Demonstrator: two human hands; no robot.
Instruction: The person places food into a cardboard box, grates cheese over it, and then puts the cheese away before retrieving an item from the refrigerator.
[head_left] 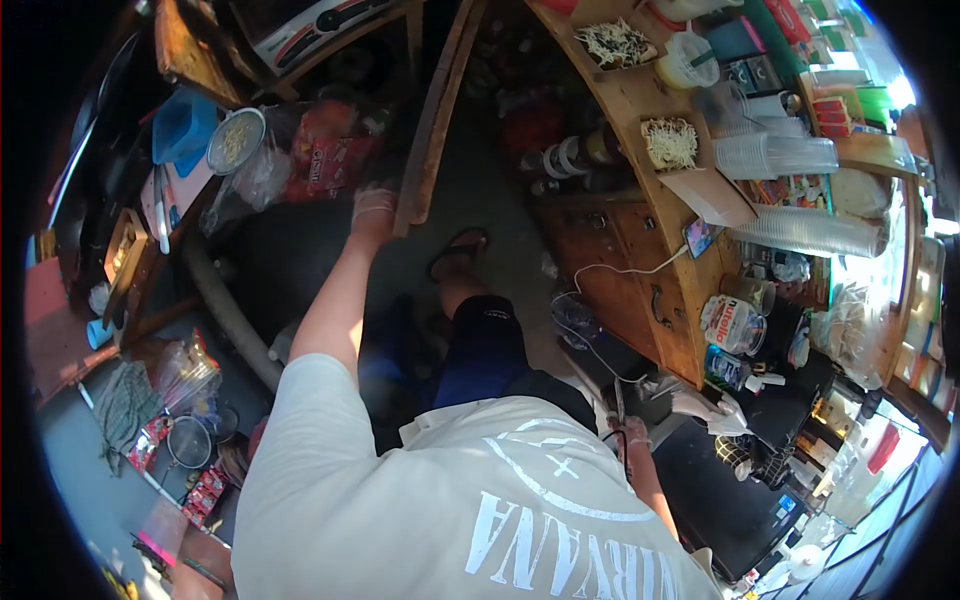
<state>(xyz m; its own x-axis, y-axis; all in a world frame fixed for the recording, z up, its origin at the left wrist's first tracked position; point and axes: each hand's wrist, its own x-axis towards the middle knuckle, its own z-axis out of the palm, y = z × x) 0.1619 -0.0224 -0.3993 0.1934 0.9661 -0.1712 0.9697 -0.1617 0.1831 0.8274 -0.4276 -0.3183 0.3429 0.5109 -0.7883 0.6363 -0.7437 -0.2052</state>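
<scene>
My left hand [374, 208], in a clear plastic glove, reaches forward beside the near end of a long wooden board [436, 120] seen edge-on. Its fingers are mostly hidden, so whether they grip the board cannot be told. Just beyond the hand lies a red plastic package [325, 165]. My right hand [632, 434], also gloved, is low at my right side, partly covered by my shirt. The fingers look curled near a thin dark cord or handle. What they hold is too small to make out.
On the right, a wooden counter [640, 90] carries topped food in cardboard trays [671, 143], stacked plastic cups [775, 156], a phone [701, 236] on a white cable and a Nutella jar [735, 325]. A sieve [237, 140] and blue container [185, 128] stand left. A pipe [230, 300] runs below.
</scene>
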